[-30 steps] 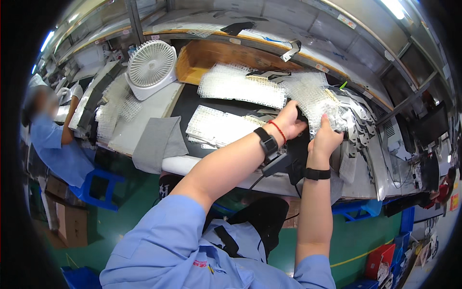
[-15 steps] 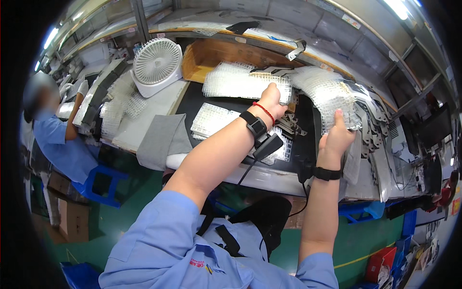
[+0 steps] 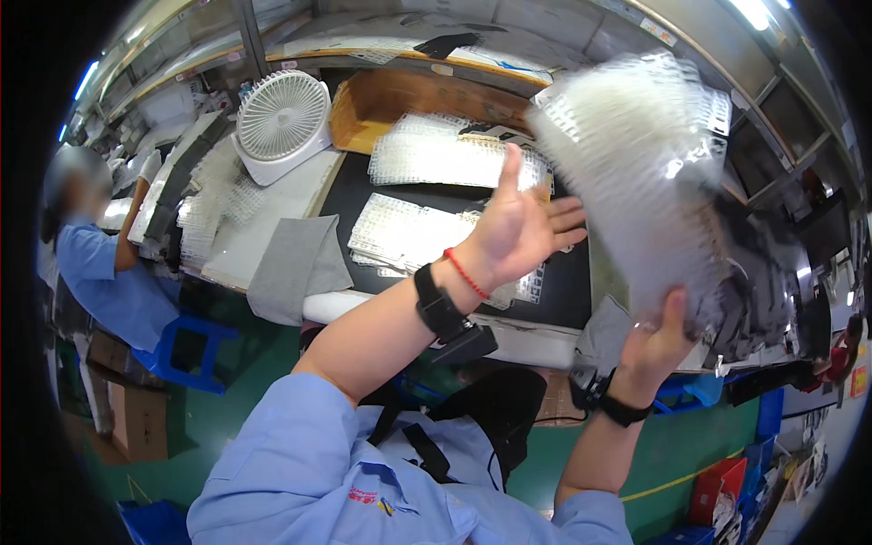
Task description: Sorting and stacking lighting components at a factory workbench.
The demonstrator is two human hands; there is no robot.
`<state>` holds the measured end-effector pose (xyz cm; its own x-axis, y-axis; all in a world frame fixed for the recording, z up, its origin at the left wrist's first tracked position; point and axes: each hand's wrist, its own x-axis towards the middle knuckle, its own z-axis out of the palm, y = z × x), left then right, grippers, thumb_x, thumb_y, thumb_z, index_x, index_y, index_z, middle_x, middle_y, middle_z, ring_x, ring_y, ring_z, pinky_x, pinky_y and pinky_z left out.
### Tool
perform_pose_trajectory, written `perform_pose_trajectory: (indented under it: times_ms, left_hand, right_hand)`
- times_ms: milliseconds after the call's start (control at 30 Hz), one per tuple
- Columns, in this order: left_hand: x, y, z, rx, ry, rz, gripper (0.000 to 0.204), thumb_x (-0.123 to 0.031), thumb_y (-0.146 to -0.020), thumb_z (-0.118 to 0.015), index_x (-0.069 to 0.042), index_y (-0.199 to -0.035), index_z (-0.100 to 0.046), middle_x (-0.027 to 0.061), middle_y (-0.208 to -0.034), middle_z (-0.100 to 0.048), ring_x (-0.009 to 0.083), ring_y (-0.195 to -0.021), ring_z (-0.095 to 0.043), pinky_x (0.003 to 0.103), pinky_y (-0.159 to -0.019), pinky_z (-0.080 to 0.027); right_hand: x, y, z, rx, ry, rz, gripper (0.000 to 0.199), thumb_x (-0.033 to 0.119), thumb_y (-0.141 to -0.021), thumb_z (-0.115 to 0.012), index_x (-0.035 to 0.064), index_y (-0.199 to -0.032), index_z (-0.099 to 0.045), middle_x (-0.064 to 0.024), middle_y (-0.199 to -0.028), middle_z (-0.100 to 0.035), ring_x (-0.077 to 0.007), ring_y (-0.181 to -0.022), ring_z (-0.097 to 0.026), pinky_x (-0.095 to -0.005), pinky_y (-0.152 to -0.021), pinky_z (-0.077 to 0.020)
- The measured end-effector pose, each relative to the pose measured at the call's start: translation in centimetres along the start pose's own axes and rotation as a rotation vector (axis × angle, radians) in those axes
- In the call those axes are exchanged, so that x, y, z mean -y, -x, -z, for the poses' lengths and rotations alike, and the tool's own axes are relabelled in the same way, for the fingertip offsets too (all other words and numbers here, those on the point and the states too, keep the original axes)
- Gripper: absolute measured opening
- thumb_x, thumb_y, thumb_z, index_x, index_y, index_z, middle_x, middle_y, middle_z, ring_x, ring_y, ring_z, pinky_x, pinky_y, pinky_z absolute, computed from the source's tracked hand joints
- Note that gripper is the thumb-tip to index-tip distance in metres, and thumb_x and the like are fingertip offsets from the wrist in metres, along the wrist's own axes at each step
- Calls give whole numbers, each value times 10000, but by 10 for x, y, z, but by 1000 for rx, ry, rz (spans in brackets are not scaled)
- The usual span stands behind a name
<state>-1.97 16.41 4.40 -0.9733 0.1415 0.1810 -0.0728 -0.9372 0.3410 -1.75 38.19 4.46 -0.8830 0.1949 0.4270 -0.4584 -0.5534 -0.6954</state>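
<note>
Bare left hand point(image 3: 513, 232) was spread, palm exposed, thumb raised, fingers toward right. Bare right hand point(image 3: 656, 350) gripped, thumb upright, fingers mostly hidden. Bare forearms point(image 3: 368, 331) both slanted forward, rightward.

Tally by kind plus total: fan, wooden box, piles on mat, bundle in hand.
White round-grilled fan: 1
Open brown wooden box: 1
Translucent white grid-sheet piles on black mat: 2
Translucent white grid-sheet bundle in right hand: 1
Total: 5

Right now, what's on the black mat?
The black mat holds a far stack and a near stack of pale gridded sheets. The left hand hides part of the latter; what's beneath both is covered.
</note>
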Motion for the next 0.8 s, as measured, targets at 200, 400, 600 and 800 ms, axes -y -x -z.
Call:
perform_pose_trajectory:
  times_ms: [200,400,600,800]
  left_hand:
    - [-25,64,19,251,-166,-284,626,-512,-983,-405,-111,-1458,-335,72,-1482,-390,248,-1357,-374,442,-1130,-286]
    - [-81,123,48,-40,-104,-392,675,-535,-924,-511,-50,-1388,-439,126,-1378,-509,277,-1281,-467,434,-1086,-343]
    - [-111,166,74,-45,-410,-210,906,-583,-864,-591,-3,-1473,-254,140,-1484,-377,275,-1369,-359,446,-1140,-265]
    - [-87,168,84,-189,-328,-497,1015,-671,-779,-619,-20,-1461,-244,139,-1450,-386,274,-1337,-381,422,-1130,-287]
  right_hand:
    - [-27,49,52,400,560,230,360,-10,-843,-684,0,-1182,-564,-60,-1165,-619,-202,-1080,-587,-339,-974,-420]
    - [-48,44,-9,84,240,-364,218,7,-845,-695,-2,-1050,-622,-63,-985,-665,-153,-881,-633,-302,-797,-494]
    - [-70,27,-43,331,150,-600,244,-2,-830,-699,-15,-1061,-621,-79,-999,-668,-158,-899,-638,-306,-823,-503]
    - [-68,56,-63,314,332,-420,254,-20,-824,-708,-23,-1063,-621,-77,-1013,-668,-146,-911,-632,-288,-815,-496]
